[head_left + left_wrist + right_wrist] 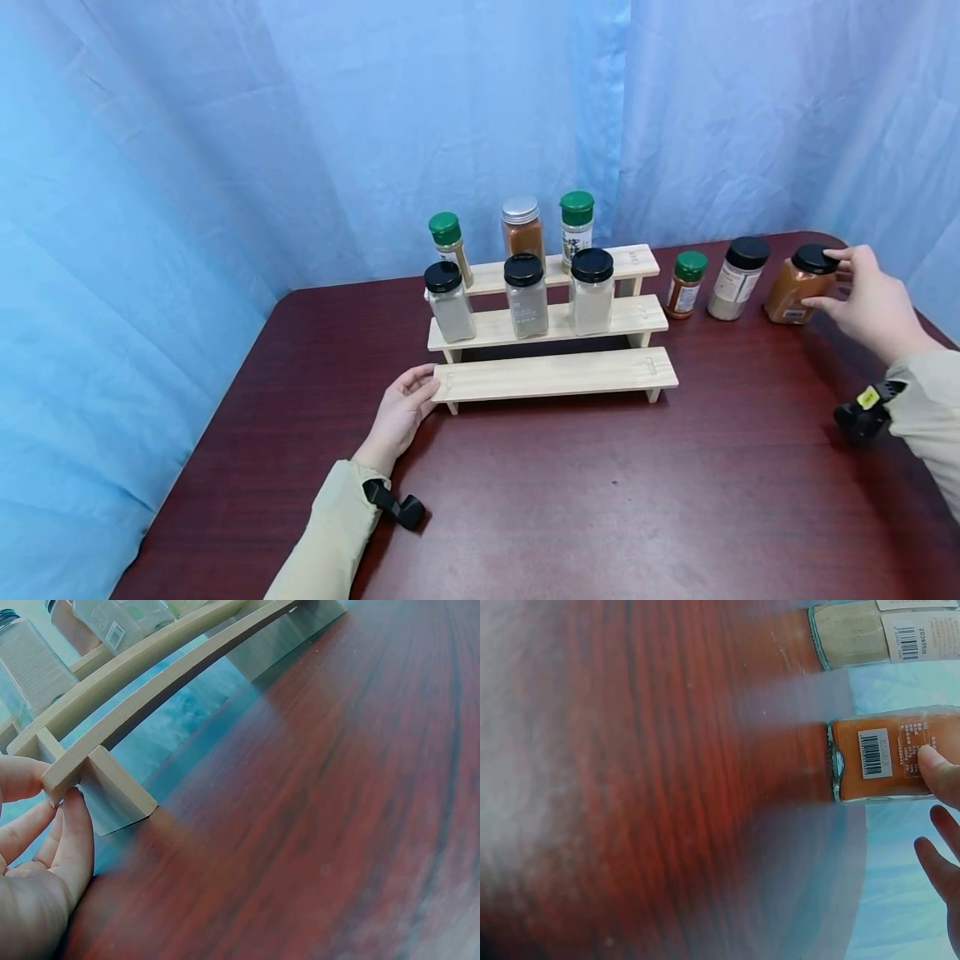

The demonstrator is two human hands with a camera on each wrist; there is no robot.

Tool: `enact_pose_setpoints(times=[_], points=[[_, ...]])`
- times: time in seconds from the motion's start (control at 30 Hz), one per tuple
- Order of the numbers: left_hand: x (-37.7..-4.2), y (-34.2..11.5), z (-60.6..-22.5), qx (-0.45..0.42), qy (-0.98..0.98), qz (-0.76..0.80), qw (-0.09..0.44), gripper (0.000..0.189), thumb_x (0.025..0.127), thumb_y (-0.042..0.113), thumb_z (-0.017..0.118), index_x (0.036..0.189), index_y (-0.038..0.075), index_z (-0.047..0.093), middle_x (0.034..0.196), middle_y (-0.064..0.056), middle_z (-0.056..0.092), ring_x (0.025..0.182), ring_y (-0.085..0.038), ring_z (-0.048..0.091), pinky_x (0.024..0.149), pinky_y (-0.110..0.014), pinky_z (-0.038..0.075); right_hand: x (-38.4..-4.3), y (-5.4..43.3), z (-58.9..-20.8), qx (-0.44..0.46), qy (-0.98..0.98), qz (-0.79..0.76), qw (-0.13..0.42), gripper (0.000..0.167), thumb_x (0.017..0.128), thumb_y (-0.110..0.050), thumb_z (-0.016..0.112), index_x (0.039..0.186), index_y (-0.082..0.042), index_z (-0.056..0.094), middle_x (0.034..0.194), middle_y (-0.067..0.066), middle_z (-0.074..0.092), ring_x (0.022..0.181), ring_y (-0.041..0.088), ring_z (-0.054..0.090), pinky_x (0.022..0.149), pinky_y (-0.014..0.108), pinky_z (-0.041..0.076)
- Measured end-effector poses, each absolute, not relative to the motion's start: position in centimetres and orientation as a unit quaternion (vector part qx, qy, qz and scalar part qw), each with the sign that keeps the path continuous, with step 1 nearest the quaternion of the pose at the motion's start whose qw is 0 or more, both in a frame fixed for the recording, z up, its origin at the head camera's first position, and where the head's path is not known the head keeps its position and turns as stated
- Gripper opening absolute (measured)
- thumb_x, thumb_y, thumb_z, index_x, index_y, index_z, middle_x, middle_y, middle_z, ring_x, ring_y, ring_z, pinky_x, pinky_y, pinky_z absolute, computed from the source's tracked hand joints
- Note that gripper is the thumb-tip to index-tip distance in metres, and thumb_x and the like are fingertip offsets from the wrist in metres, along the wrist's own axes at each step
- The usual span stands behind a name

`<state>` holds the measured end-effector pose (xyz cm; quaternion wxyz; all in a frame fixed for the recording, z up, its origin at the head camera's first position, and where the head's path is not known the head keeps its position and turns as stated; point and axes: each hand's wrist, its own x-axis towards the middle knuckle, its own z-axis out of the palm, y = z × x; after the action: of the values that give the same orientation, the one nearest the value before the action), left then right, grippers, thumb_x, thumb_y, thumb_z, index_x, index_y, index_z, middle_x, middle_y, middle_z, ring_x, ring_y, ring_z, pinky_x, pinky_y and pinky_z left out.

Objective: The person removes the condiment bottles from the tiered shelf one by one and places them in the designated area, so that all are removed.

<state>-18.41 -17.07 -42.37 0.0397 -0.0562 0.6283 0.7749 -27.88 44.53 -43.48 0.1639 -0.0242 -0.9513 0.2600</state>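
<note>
At the left end of a three-step wooden spice rack (555,375), my left hand (396,421) pinches the lowest step between thumb and fingers. The left wrist view shows those fingertips on the corner of the board (112,735), beside its leg. My right hand (873,302) is at the far right, holding a square spice jar (786,292) of orange-brown powder with a black lid. Its thumb lies against the jar's side and a finger reaches the lid. In the right wrist view the thumb (939,774) presses near the printed label, with other fingers spread below.
Three black-lidded jars (527,308) stand on the middle step. Behind them, the top step bears two green-capped bottles (577,229) and a silver-lidded jar (522,229). Right of the rack stand a small green-capped bottle (684,287) and a black-lidded round jar (737,283). Blue curtains (450,125) surround the table.
</note>
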Motion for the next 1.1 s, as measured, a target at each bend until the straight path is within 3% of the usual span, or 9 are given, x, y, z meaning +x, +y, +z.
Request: enact_pose_setpoints(times=[0.5, 0.7, 0.93, 1.1], points=[[-18.4, -17.2, -42.4, -0.057, 0.631, 0.773, 0.041, 0.036, 0.093, -0.006, 0.049, 0.129, -0.011, 0.043, 0.09, 0.002, 0.055, 0.079, -0.005, 0.058, 0.069, -0.017, 0.05, -27.9, 43.4, -42.4, -0.042, -0.954, 0.257, 0.151, 0.072, 0.09, -0.002, 0.059, 0.147, -0.003, 0.015, 0.136, 0.041, 0.034, 0.114, 0.057, 0.042, 0.083, 0.066, 0.04], [-18.3, -17.1, -42.4, -0.058, 0.631, 0.772, 0.04, 0.038, 0.093, -0.005, 0.05, 0.129, -0.011, 0.043, 0.092, 0.001, 0.054, 0.079, -0.004, 0.058, 0.069, -0.017, 0.05, -26.8, 42.9, -40.8, -0.035, -0.955, 0.257, 0.145, 0.074, 0.091, -0.011, 0.061, 0.149, -0.004, 0.015, 0.139, 0.04, 0.029, 0.121, 0.056, 0.036, 0.088, 0.066, 0.037], [-18.5, -17.0, -42.3, -0.061, 0.636, 0.769, 0.041, 0.036, 0.093, -0.006, 0.049, 0.129, -0.01, 0.043, 0.09, 0.002, 0.054, 0.079, -0.004, 0.057, 0.069, -0.017, 0.05, -25.0, 42.8, -40.3, -0.092, -0.918, 0.343, 0.18, 0.079, 0.092, -0.033, 0.057, 0.15, -0.031, 0.004, 0.149, 0.029, 0.023, 0.133, 0.05, 0.029, 0.101, 0.062, 0.03], [-18.4, -17.1, -42.3, -0.063, 0.64, 0.765, 0.042, 0.037, 0.094, -0.005, 0.049, 0.13, -0.01, 0.043, 0.089, 0.002, 0.053, 0.078, -0.004, 0.057, 0.068, -0.016, 0.049, -25.1, 44.1, -41.8, -0.117, -0.898, 0.37, 0.209, 0.078, 0.089, -0.038, 0.06, 0.147, -0.04, 0.007, 0.152, 0.02, 0.023, 0.139, 0.038, 0.026, 0.11, 0.053, 0.026]])
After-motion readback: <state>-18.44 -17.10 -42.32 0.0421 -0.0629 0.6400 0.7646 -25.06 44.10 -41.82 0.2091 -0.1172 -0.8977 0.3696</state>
